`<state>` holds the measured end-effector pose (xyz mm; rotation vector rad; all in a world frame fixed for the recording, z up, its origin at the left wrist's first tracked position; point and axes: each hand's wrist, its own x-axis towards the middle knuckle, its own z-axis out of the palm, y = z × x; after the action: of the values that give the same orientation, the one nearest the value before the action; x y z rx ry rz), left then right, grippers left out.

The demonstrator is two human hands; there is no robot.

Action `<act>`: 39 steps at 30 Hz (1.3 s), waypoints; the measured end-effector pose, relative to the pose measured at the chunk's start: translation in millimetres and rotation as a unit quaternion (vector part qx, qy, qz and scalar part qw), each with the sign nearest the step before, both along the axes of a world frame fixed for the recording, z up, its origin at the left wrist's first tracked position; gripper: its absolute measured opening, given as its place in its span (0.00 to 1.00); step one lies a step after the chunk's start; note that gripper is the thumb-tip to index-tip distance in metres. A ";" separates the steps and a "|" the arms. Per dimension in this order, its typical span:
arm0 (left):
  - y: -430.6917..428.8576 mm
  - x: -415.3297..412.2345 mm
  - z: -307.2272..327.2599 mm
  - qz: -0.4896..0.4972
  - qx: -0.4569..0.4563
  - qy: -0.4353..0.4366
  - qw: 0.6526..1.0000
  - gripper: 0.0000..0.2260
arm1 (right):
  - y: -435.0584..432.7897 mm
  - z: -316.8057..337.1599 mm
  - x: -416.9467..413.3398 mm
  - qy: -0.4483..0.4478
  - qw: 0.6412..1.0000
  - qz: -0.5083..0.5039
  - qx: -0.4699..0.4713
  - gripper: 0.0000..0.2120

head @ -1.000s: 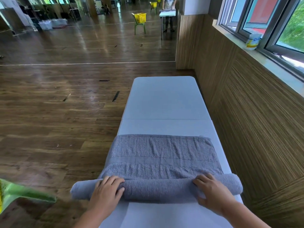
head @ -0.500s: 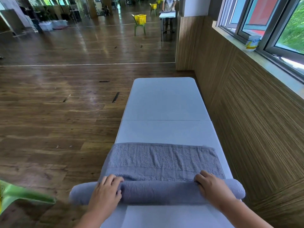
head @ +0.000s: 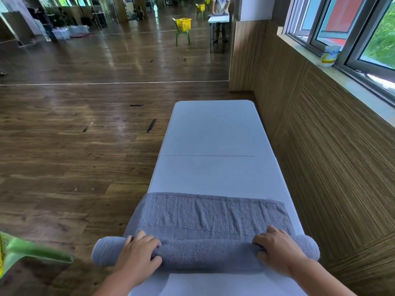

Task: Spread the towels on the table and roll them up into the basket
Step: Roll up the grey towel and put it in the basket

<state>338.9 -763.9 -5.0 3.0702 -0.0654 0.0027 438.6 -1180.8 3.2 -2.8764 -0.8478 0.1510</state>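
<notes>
A grey towel (head: pixel 211 212) lies across the near part of the long white table (head: pixel 215 133). Its near part is wound into a thick roll (head: pixel 205 252) that overhangs both table sides. My left hand (head: pixel 139 255) curls over the left part of the roll, thumb on its near side. My right hand (head: pixel 275 248) curls over the right part. A short flat strip of towel extends beyond the roll, away from me. No basket for the towels is clearly in view near me.
A wood-panelled wall (head: pixel 320 146) runs along the table's right side, with a window sill and a white tub (head: pixel 329 55) above. A green object (head: pixel 32 253) pokes in at lower left. Far off stand a yellow basket on a green chair (head: pixel 183 26) and a person at another table.
The roll has grown thicker and the flat part of the towel has become shorter, its far edge drawn closer to me. Both hands stayed on the roll.
</notes>
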 end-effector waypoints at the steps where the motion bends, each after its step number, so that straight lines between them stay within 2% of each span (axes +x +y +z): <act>1: 1.7 1.7 1.9 0.003 -0.006 -0.003 1.000 0.10 | 0.2 0.7 3.4 0.007 1.000 -0.006 0.009 0.11; 4: 5.3 7.9 5.3 0.043 -0.077 -0.025 0.996 0.11 | 1.5 4.2 8.5 -0.026 0.997 -0.029 0.071 0.10; 7: 3.2 7.1 4.3 0.026 -0.108 -0.055 0.992 0.05 | 4.0 7.8 -1.1 -0.034 0.997 0.027 0.066 0.07; 10: -0.1 3.0 3.5 0.007 -0.065 -0.007 0.998 0.18 | 0.6 -0.3 -9.4 -0.002 0.999 0.051 -0.004 0.19; 12: -3.0 2.1 5.9 0.009 -0.039 0.021 0.999 0.25 | 3.2 -7.0 -9.2 -0.016 0.999 0.041 -0.018 0.20; 18: -3.9 1.8 2.4 -0.009 -0.009 0.007 1.000 0.15 | 4.4 -3.3 -3.2 -0.052 0.998 0.033 0.027 0.06; 21: -1.9 2.7 4.0 -0.015 0.003 -0.008 1.000 0.12 | 1.5 0.0 2.9 -0.062 0.997 0.029 0.038 0.04; 25: 3.3 12.2 0.4 0.026 -0.023 -0.026 0.999 0.12 | 5.3 -11.7 9.4 -0.045 0.998 -0.015 0.044 0.11; 30: 0.6 25.0 -2.0 0.030 -0.014 -0.041 0.999 0.08 | 18.2 -2.9 19.6 0.059 0.991 -0.106 0.055 0.08; 33: 1.5 34.5 -3.6 0.065 -0.022 -0.051 0.996 0.07 | 23.7 1.6 27.2 0.073 0.983 -0.155 0.071 0.10; 36: 0.5 36.1 -3.6 0.070 -0.063 -0.072 0.993 0.08 | 17.5 1.3 25.4 0.059 0.988 -0.101 0.098 0.14; 37: -0.2 33.9 -4.3 0.055 -0.075 -0.076 0.993 0.08 | 14.3 0.6 24.4 0.046 0.995 -0.065 0.067 0.15; 39: -1.8 27.7 -5.3 0.024 -0.067 -0.042 0.997 0.13 | 11.6 -0.2 22.5 0.026 0.999 -0.028 -0.016 0.19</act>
<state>366.6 -765.7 -10.2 2.9351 0.0031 0.1340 461.1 -1169.2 2.9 -2.9096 -0.7605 0.2347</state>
